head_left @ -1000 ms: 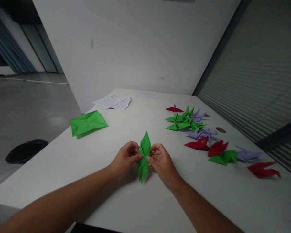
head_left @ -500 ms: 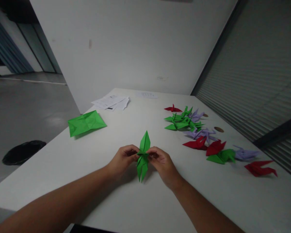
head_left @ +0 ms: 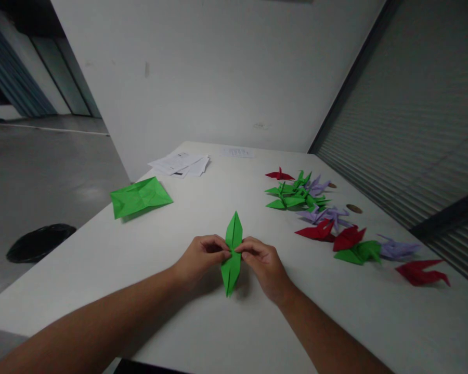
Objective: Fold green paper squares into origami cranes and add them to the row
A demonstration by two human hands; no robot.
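Note:
A narrow green folded paper piece (head_left: 233, 236), pointed at both ends, lies lengthwise on the white table (head_left: 203, 202) in front of me. My left hand (head_left: 200, 258) pinches its left edge at the middle. From the other side my right hand (head_left: 263, 265) pinches its right edge, fingertips almost meeting over the centre crease. Both forearms reach in from the bottom of the view.
A stack of green paper sheets (head_left: 139, 196) lies at the table's left edge. White printed papers (head_left: 180, 163) sit at the back. Several green, purple and red folded cranes (head_left: 320, 215) spread along the right. A black bin (head_left: 39, 241) stands on the floor to the left.
The green piece, with flaps spread a second ago, is now folded flat into a narrow diamond. Both hands have closed in on its middle.

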